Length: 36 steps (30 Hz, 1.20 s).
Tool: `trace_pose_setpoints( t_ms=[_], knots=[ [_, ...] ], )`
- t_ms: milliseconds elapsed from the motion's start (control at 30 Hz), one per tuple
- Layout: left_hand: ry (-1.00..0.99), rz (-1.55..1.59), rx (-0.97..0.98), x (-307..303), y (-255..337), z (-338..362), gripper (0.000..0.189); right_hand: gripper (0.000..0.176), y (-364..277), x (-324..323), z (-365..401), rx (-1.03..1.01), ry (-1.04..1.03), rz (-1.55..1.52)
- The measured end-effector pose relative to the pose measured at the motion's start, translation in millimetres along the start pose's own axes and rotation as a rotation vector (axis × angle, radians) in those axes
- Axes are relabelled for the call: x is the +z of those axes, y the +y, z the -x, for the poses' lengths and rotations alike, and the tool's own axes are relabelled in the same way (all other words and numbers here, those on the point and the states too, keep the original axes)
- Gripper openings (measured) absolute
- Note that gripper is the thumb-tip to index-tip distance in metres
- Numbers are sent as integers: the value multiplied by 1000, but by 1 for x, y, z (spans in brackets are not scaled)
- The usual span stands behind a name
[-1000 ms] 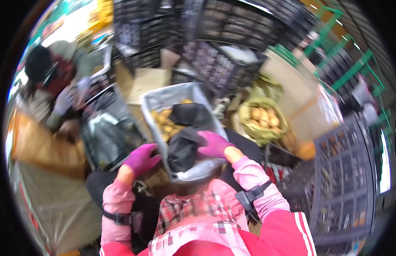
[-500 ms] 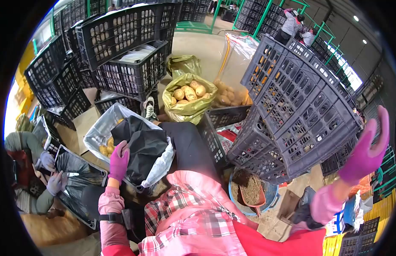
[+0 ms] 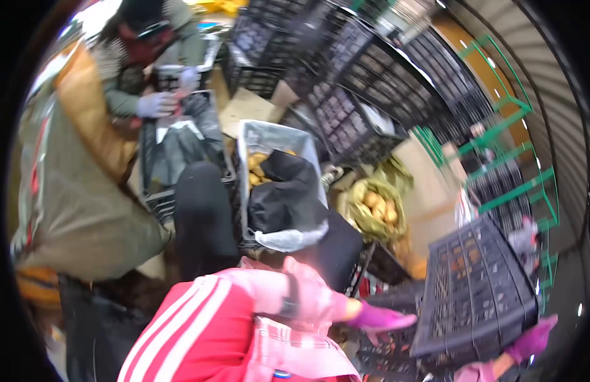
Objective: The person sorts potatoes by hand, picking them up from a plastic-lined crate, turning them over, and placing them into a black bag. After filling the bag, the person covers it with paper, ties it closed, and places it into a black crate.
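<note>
A tilted black plastic crate (image 3: 476,286) stands at the right, on top of other crates. My left hand (image 3: 383,318), in a purple glove, reaches across my body with its fingers stretched toward the crate's near left edge. On the far side, my gloved right hand (image 3: 532,339) lies along the crate's lower right corner, fingers extended outward. In front of my legs is a crate lined with white plastic (image 3: 245,143). Small yellow potatoes (image 3: 255,169) show in it, partly covered by a black sheet (image 3: 288,191).
A yellow-green bag (image 3: 357,207) of larger potatoes stands beyond my knee. Stacked black crates (image 3: 346,114) fill the back. At the left a co-worker's gloved hand (image 3: 158,105) is over a crate with dark lining (image 3: 180,149). A large brownish-grey sack (image 3: 94,197) stands nearby.
My view has swung and tilted, so the scene is rotated. My left hand has left the lined crate and crossed to the right-hand black crate. My right hand has come down beside that crate.
</note>
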State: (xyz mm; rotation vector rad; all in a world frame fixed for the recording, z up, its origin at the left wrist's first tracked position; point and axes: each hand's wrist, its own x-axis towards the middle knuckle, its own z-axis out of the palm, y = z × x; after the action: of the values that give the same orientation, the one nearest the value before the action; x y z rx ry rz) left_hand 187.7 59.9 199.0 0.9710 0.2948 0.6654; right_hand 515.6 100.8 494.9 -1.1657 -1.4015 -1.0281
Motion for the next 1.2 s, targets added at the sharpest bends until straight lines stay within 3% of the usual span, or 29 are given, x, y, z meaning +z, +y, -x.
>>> trace_pose_setpoints(
  t_ms=[33,67,100,133,167,267,300,333,367,433,567,600,633,667,800,833,933,1000,1133,1200],
  knots=[
    [-150,103,182,7,-11,-29,82,34,-29,-2,-11,-30,29,-10],
    [-309,285,222,14,-12,-48,84,34,-58,-6,-19,-60,56,-36],
    [-479,466,232,22,-10,-62,86,33,-83,-11,-29,-90,75,-66],
    [-649,743,95,40,-3,-60,82,33,-108,-18,-34,-124,92,-100],
    [-568,912,138,49,8,-29,53,33,-129,-24,-34,-150,99,-132],
    [-207,614,305,48,29,3,54,32,-185,-40,-35,-249,154,-220],
    [-21,524,273,43,45,25,46,32,-206,-40,-32,-308,177,-273],
    [136,545,414,30,38,8,45,32,-224,-41,-31,-352,196,-317],
    [152,416,378,13,46,24,75,31,-241,-41,-28,-397,213,-364],
    [217,316,424,-19,61,45,117,31,-276,-38,-21,-480,232,-477],
    [618,256,821,-54,70,86,84,31,-339,-29,5,-618,209,-730],
    [626,259,928,-49,74,111,84,31,-354,-27,11,-647,191,-796],
    [718,430,879,-64,68,111,82,31,-363,-22,17,-670,164,-864],
    [875,297,971,-70,68,130,75,31,-375,-18,24,-699,139,-935],
    [907,456,1121,-108,58,208,68,32,-421,1,55,-743,18,-1191],
    [1082,375,1232,-103,57,229,61,31,-430,7,60,-711,-83,-1226],
    [1404,428,1127,-92,71,288,50,37,-470,24,78,-570,-197,-1409],
    [1269,474,1183,-133,54,336,41,39,-501,24,95,-570,-287,-1498],
    [1439,388,1208,-159,32,378,36,31,-524,33,123,-527,-411,-1652],
    [1745,-116,1166,-200,2,379,35,29,-529,42,132,-482,-486,-1678]
  ],
)
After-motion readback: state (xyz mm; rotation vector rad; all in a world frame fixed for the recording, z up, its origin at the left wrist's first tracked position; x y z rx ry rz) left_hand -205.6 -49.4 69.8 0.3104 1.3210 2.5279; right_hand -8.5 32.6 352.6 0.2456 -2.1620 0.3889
